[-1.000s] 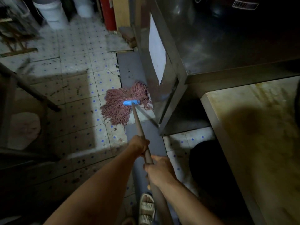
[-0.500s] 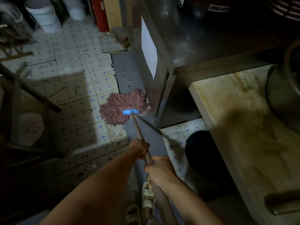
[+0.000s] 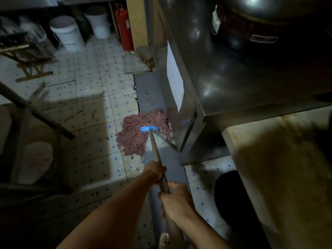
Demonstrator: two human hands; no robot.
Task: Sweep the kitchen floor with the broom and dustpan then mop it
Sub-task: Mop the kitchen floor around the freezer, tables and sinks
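Dim kitchen floor (image 3: 93, 112) of pale square tiles, dotted blue and speckled with dark grime, fills my view; a smooth grey strip runs along the foot of the steel cabinet (image 3: 233, 78) at 1 o'clock. At centre the mop (image 3: 142, 133) lies on the tiles, its stringy reddish yarn fanned out flat round a bright blue clamp, touching the cabinet's lower corner. Compared with half a second ago the yarn head sits further toward 6 o'clock, spread wider to the left. I see my left hand (image 3: 156, 172) forward on the round brownish handle, fingers wrapped round it, arm stretched out from 7 o'clock. My right hand (image 3: 177, 200) takes its grip just behind, fist closed round the same shaft. White plastic buckets (image 3: 67, 33) stand at 11 o'clock, beside a red cylinder (image 3: 124, 26)
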